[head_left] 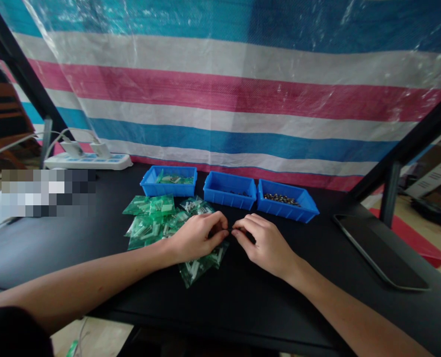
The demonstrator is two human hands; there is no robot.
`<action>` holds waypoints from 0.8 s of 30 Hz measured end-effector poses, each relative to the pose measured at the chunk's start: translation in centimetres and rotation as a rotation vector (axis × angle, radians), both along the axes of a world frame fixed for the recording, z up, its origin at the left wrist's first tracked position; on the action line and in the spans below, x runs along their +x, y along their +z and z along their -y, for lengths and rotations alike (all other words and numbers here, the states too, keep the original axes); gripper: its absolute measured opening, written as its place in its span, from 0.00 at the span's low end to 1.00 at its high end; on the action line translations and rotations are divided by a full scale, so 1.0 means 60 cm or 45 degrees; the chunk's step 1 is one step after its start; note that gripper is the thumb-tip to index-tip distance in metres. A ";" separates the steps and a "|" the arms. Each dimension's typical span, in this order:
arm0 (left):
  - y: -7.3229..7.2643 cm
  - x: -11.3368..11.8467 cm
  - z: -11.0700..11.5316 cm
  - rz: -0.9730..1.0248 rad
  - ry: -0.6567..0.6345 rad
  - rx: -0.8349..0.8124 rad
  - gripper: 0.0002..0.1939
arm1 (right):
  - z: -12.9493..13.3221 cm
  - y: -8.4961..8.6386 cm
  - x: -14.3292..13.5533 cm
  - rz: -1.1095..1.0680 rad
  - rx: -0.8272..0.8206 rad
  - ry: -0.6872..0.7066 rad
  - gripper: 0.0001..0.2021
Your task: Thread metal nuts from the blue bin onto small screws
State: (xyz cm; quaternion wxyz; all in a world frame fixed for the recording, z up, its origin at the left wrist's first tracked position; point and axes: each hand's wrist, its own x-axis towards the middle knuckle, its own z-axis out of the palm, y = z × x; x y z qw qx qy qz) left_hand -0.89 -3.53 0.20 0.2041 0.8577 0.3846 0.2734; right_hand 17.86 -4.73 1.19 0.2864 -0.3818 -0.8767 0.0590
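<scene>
My left hand [198, 235] and my right hand [263, 243] meet fingertip to fingertip above the black table [243, 297]. Each has thumb and forefinger pinched together. Between the tips is a tiny dark thing, too small to name. Under and beside my left hand lies a pile of green plastic bags [151, 223] with pale and metallic pieces inside. Beyond the hands three blue bins stand in a row. The left bin [148, 188] holds green bags, the middle bin [224, 198] a few small dark parts, and the right bin [287, 212] many small metal parts.
A phone or tablet [380, 253] with a dark screen lies at the right. A white power strip [90, 162] with plugs stands at the back left. Behind the table hangs a striped plastic sheet [220, 94], between black slanted frame bars [38, 74].
</scene>
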 end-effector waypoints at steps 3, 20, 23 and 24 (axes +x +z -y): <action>0.002 0.001 0.000 -0.008 0.009 -0.014 0.02 | 0.000 -0.001 0.000 -0.005 -0.006 -0.012 0.04; 0.004 -0.001 0.000 -0.076 0.016 0.017 0.07 | 0.000 -0.004 0.002 -0.049 0.038 -0.020 0.05; 0.004 -0.001 0.000 -0.061 0.017 0.012 0.07 | -0.001 -0.004 0.002 -0.054 0.053 -0.016 0.04; 0.004 -0.001 0.000 -0.055 0.017 0.006 0.06 | -0.001 -0.004 0.001 -0.054 0.054 -0.015 0.03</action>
